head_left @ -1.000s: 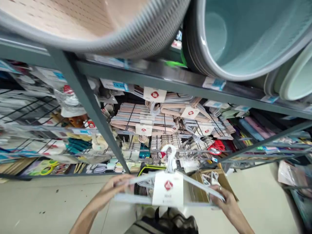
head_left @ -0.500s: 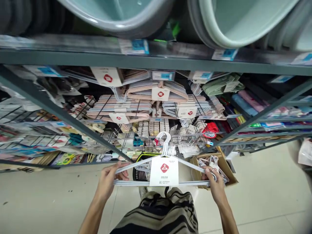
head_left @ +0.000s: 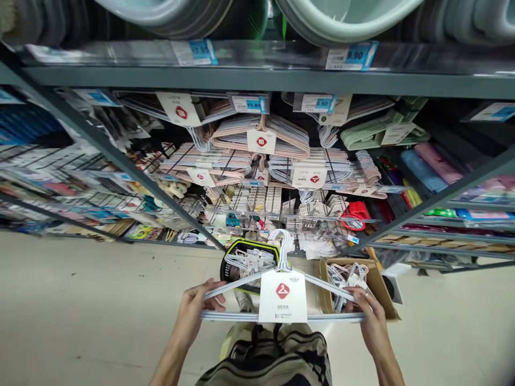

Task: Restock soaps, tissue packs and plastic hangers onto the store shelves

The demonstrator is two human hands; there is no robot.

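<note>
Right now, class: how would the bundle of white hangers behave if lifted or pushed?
Probably light and fairly stiff: the hanger bundle holds its shape between the left hand and right hand. Its smooth-looking thin bars might slip against each other.

Glossy plastic-coated hanger with matt paper tag.
</note>
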